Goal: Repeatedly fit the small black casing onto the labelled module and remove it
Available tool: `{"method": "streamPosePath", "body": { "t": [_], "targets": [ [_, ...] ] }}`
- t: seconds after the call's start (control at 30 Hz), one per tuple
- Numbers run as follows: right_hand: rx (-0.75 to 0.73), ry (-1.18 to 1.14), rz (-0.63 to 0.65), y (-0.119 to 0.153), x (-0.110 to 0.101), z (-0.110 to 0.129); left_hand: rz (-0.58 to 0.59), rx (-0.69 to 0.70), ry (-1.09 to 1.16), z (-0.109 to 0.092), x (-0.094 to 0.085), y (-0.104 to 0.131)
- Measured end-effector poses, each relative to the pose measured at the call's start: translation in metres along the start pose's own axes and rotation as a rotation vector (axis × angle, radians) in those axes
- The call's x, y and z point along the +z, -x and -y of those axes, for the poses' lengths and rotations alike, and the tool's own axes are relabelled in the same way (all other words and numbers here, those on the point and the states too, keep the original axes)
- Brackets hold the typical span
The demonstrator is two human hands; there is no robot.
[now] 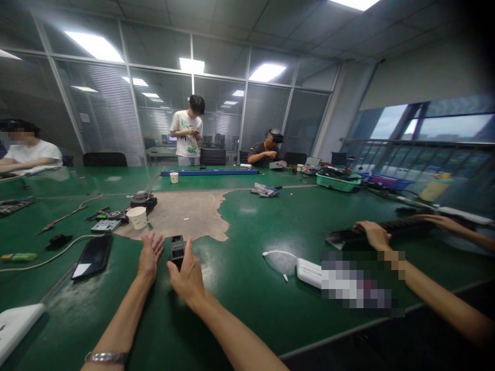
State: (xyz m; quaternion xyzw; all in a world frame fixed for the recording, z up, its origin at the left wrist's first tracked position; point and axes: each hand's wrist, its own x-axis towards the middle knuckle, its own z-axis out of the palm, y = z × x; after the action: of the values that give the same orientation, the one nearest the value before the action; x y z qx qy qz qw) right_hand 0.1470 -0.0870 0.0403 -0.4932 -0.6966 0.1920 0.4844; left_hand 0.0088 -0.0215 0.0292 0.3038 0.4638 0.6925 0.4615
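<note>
My left hand (149, 260) rests at the table with its palm turned inward and its fingers stretched out, holding nothing. To its right, my right hand (189, 278) grips a small black block (177, 248) between thumb and fingers. Grey, slot-like openings show on the block's upper face. It stands apart from my left hand, with a narrow gap between them. My right fingers hide the block's lower right side. A black phone-like slab (93, 256) lies left of my left hand, with a white patch at its near corner.
A paper cup (137, 218) stands by loose electronic parts (106, 225) on a brown sheet (185, 208). A white power bank-like box (309, 272) with a short cable lies right. Another person's hands (374, 236) touch a long black part (348, 237). A green basket (338, 183) stands farther back.
</note>
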Motion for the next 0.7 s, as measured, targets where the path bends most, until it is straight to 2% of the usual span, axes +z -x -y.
{"method": "streamPosePath", "body": {
  "t": [0.1, 0.2, 0.43, 0.57, 0.7],
  "targets": [
    [-0.02, -0.04, -0.042, -0.01, -0.011, 0.006, 0.001, -0.006, -0.002, 0.001, 0.0, -0.001],
    [-0.029, -0.046, -0.086, -0.016, -0.026, 0.002, 0.007, 0.003, -0.004, 0.001, 0.0, -0.001],
    [0.063, 0.048, -0.12, -0.012, -0.055, -0.039, 0.007, 0.005, -0.005, 0.002, 0.0, -0.001],
    [0.108, 0.091, -0.112, -0.006, -0.06, -0.058, 0.012, 0.003, -0.007, 0.001, 0.0, 0.0],
    [0.151, 0.111, -0.098, -0.002, -0.058, -0.066, 0.008, -0.002, 0.0, 0.0, 0.001, 0.001]
  ]
}}
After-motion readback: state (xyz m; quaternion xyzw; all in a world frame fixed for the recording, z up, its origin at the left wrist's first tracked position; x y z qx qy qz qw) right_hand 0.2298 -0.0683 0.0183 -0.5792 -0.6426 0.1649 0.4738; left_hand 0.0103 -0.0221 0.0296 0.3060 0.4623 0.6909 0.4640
